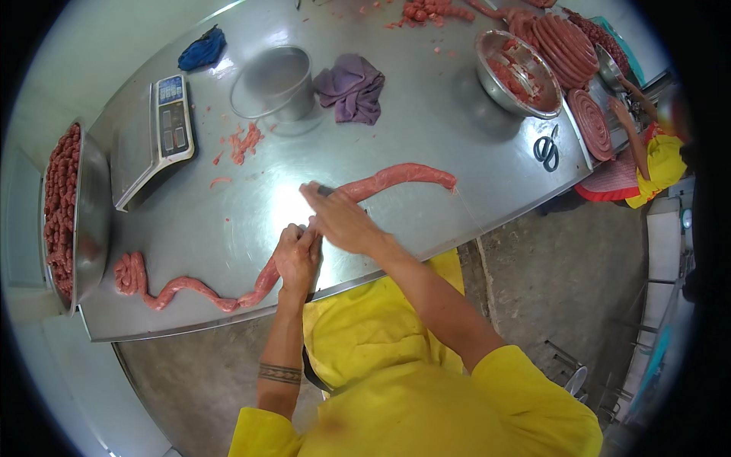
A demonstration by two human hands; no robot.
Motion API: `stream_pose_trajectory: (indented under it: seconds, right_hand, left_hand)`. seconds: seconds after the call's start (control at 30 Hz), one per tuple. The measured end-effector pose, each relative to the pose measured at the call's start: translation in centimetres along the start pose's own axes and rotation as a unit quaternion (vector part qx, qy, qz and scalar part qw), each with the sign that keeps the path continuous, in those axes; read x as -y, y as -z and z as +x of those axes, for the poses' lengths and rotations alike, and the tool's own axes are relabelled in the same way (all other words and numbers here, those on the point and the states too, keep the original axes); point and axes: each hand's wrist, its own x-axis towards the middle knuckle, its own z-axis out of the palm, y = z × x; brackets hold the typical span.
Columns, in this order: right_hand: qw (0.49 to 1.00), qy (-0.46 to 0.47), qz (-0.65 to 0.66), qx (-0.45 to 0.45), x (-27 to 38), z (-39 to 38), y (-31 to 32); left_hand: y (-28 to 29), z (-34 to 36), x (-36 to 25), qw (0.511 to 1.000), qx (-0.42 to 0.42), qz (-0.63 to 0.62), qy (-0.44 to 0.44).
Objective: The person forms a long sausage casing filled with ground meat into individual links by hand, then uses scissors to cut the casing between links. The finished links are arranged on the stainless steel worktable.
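A long pink sausage rope (396,174) snakes across the steel table, ending in a loose coil (129,274) at the left. Near the table's front edge my left hand (297,259) is closed on the rope at mid-length. Just above and right of it, my right hand (343,221) lies over the same rope with fingers together, partly hiding it; a dark band shows on one finger. The two hands are close together, hiding the piece of rope between them. Pink meat scraps (244,143) lie beyond them on the steel.
Around are a scale (133,145), meat-filled basin (95,221), translucent bucket (270,84), purple cloth (350,91), blue cloth (199,49), bowl (525,107), scissors (546,152) and sausage coils (556,49). A co-worker in yellow (659,164) works at the right. The steel table's edge (190,331) runs below.
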Motion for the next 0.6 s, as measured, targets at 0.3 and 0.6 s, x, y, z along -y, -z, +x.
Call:
stream_pose_trajectory:
  seconds: [0.3, 0.6]
  right_hand:
    - [0.941, -0.056, -0.267, -0.201, -9.3, -9.2, 12.5]
    - [0.939, -0.198, -0.259, -0.112, -12.0, -9.5, 17.2]
  left_hand:
    - [2.6, 1.5, -1.9, 0.984, 0.133, 0.011, 0.12]
    - [1.8, 5.8, -5.9, 0.957, 0.266, 0.037, 0.108]
